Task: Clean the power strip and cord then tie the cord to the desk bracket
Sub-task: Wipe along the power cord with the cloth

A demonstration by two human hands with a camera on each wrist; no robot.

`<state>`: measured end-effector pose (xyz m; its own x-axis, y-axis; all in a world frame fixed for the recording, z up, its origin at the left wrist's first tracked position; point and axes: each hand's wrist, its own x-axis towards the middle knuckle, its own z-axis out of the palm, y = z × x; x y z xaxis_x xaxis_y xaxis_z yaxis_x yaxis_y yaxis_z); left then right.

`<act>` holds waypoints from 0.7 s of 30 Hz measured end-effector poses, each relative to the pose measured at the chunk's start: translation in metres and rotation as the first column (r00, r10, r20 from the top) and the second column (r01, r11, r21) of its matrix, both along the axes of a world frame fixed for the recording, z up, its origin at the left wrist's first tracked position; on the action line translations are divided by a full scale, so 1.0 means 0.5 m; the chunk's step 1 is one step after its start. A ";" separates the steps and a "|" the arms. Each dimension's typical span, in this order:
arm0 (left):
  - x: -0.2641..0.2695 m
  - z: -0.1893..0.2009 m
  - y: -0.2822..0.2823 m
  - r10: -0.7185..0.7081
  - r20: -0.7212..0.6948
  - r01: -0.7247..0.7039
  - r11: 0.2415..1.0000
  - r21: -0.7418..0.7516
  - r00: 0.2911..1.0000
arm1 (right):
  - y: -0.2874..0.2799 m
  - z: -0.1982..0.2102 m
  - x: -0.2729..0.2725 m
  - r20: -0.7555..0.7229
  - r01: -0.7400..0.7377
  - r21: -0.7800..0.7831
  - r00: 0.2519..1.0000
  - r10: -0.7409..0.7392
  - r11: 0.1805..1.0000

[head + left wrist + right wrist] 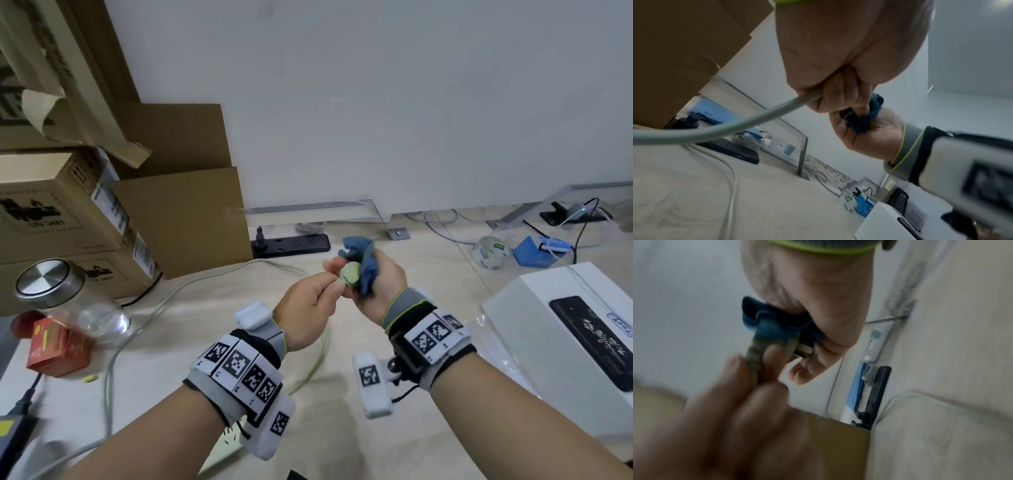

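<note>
My left hand (334, 281) pinches the pale green-grey plug (350, 274) where it joins its cord (318, 356). My right hand (380, 274) grips a blue cloth (363, 260) bunched round the plug's far side. From the left wrist view, the cord (721, 129) runs out of my left hand (838, 97) toward the floor, and the cloth (871, 113) sits in my right hand (869, 134). In the right wrist view the cloth (766, 321) covers the plug (756, 350). A white power strip (227, 442) shows partly beneath my left wrist. The metal desk bracket (397, 234) stands by the wall.
Cardboard boxes (178, 212) are stacked at the left. A glass jar (68, 301) and a red box (58, 346) lie in front of them. A black power strip (291, 244) lies by the wall. At the right are a tape roll (493, 253) and a white box (565, 329).
</note>
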<state>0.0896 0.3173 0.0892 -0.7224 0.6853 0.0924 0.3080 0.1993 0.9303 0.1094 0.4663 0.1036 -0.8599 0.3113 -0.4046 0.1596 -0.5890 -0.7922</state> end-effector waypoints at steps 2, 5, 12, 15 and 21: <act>-0.005 -0.001 -0.004 0.033 -0.001 -0.033 0.999 -0.006 0.999 | 0.030 0.006 0.005 -0.046 0.084 -0.241 0.994 -0.098 0.967; -0.014 0.000 -0.004 0.069 -0.016 -0.070 0.997 -0.022 0.997 | 0.027 0.042 -0.015 0.024 -0.120 -0.124 0.992 0.124 0.985; -0.020 0.001 0.011 0.041 0.003 -0.041 0.995 -0.086 0.999 | -0.036 -0.023 0.022 0.039 -0.062 0.811 0.998 0.051 0.582; -0.011 0.004 0.006 -0.022 0.021 0.022 0.999 -0.034 1.000 | -0.023 -0.023 0.005 -0.004 -0.055 0.823 0.995 0.101 0.566; -0.014 0.006 0.004 -0.060 -0.096 0.057 0.998 -0.035 0.994 | -0.005 -0.001 -0.004 0.050 -0.102 0.214 0.994 0.094 0.971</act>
